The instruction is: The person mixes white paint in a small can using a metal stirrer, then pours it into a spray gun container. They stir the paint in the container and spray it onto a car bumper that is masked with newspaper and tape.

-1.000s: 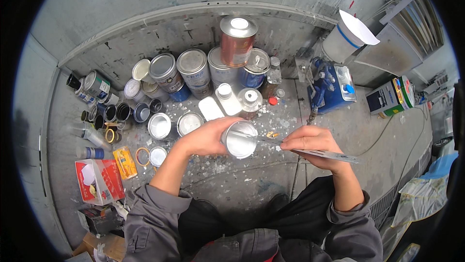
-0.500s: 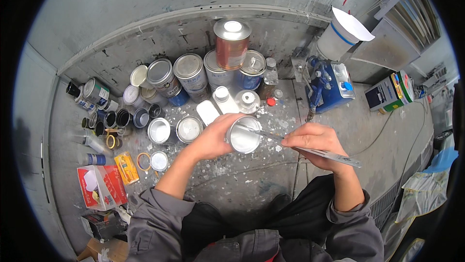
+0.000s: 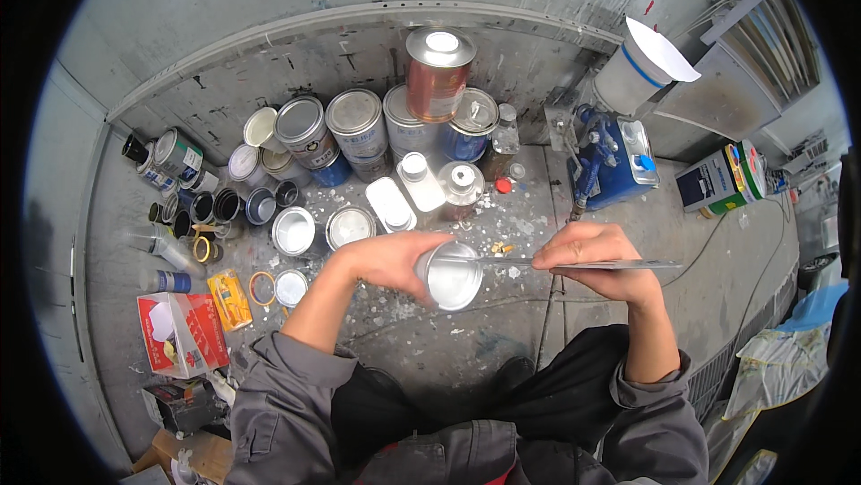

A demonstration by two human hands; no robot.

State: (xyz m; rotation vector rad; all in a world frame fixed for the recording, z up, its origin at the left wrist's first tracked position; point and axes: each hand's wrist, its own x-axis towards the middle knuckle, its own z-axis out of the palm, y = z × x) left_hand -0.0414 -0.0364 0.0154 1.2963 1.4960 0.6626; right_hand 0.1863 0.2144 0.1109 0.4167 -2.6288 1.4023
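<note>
My left hand (image 3: 381, 262) is wrapped around the side of a mixing cup (image 3: 459, 286), which has pale whitish liquid or residue inside. My right hand (image 3: 603, 256) grips a long flat metal mixing stick (image 3: 659, 264) between thumb and fingers. The stick lies almost level, its left end over or inside the cup's mouth; whether its tip touches the contents I cannot tell. Just beyond the cup stand a white plastic bottle (image 3: 418, 184), a white container (image 3: 391, 204) and a metal can with a white cap (image 3: 461, 182).
Several paint cans (image 3: 356, 126) line the back wall, with a copper-red can (image 3: 439, 81) on top. Dark cups (image 3: 228, 205) and a red box (image 3: 164, 349) are at left. A blue can (image 3: 623, 171) with a spray gun (image 3: 590, 157) stands right. A cable (image 3: 753, 256) crosses the floor.
The cup in my left hand has come slightly nearer to me. The stick has swung from a downward-right slant to nearly level, and its left end reaches over the cup.
</note>
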